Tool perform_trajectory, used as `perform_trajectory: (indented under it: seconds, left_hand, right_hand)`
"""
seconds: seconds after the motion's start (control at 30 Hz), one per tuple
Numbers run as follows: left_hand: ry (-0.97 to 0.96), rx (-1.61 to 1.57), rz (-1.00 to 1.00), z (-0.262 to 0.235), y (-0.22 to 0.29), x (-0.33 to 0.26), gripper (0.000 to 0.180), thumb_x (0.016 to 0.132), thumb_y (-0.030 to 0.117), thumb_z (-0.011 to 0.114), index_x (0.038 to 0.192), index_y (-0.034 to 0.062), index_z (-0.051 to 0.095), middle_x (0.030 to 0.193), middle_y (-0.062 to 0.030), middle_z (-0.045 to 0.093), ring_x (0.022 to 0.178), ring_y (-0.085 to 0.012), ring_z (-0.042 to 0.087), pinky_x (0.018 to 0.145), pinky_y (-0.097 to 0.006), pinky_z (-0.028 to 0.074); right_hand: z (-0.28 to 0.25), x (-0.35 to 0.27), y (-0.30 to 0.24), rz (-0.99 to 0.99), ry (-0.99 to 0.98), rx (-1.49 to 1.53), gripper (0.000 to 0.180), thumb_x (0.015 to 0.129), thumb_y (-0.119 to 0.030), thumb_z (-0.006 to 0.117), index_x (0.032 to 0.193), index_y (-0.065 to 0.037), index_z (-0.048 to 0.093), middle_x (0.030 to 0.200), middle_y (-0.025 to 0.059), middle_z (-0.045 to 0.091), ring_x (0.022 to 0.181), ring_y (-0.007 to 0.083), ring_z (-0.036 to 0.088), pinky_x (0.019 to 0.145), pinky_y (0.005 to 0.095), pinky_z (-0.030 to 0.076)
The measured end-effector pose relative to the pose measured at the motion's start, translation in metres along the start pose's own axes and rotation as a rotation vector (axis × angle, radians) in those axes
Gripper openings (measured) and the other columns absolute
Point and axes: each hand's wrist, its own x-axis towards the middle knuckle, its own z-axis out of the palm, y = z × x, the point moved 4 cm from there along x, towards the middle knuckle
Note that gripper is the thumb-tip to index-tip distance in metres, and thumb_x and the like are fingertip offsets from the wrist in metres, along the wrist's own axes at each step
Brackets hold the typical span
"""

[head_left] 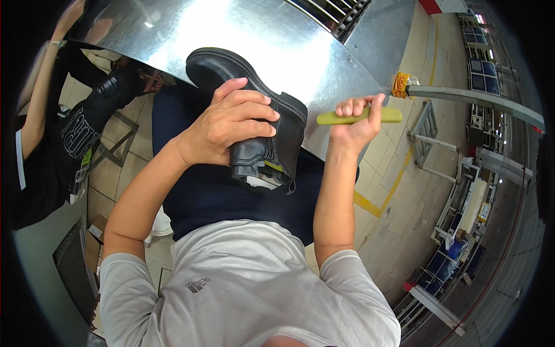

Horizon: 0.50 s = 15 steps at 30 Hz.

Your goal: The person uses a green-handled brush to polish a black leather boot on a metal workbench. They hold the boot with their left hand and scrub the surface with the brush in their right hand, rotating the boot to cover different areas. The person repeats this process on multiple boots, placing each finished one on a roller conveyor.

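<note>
A black leather ankle boot (292, 136) lies tilted on its side over my lap and the edge of the metal table. Its toe points to the far left, its heel to the right, and its opening faces me. My left hand (234, 121) is wrapped over the boot's instep and shaft, fingers spread across the leather. To the right of the boot, apart from it, my right hand (358, 118) grips a yellow-green, rounded bar (388, 115). The thumb is raised along it, and what the bar is made of I cannot tell.
The shiny metal table (260, 29) stretches ahead, with a dark slatted rack (335, 11) at its far side. At the left sits another person (34, 127) in dark clothes. A metal rail (480, 98) with a yellow-wrapped end and a grey frame (425, 136) stand at the right.
</note>
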Motion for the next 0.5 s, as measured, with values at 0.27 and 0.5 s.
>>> perform_trajectory:
  seconds: [0.27, 0.5]
  left_hand:
    - [-0.012, 0.006, -0.031, -0.001, 0.001, 0.004, 0.034, 0.075, 0.024, 0.084, 0.106, 0.0142, 0.074, 0.121, -0.0046, 0.073, 0.123, -0.0270, 0.062, 0.120, -0.048, 0.025]
    - [-0.022, 0.055, -0.024, 0.002, -0.002, 0.004, 0.043, 0.074, 0.031, 0.085, 0.111, 0.0135, 0.071, 0.125, -0.0043, 0.071, 0.127, -0.0273, 0.061, 0.119, -0.050, 0.029]
  right_hand:
    - [-0.020, -0.010, 0.006, 0.057, 0.030, -0.012, 0.031, 0.103, -0.039, 0.064, 0.093, -0.012, 0.054, 0.060, 0.0004, 0.043, 0.050, 0.0154, 0.047, 0.047, 0.0315, 0.041]
    - [-0.050, 0.000, 0.016, 0.036, 0.033, -0.256, 0.032, 0.099, -0.032, 0.068, 0.102, -0.003, 0.055, 0.064, 0.0033, 0.044, 0.052, 0.0170, 0.049, 0.046, 0.0330, 0.043]
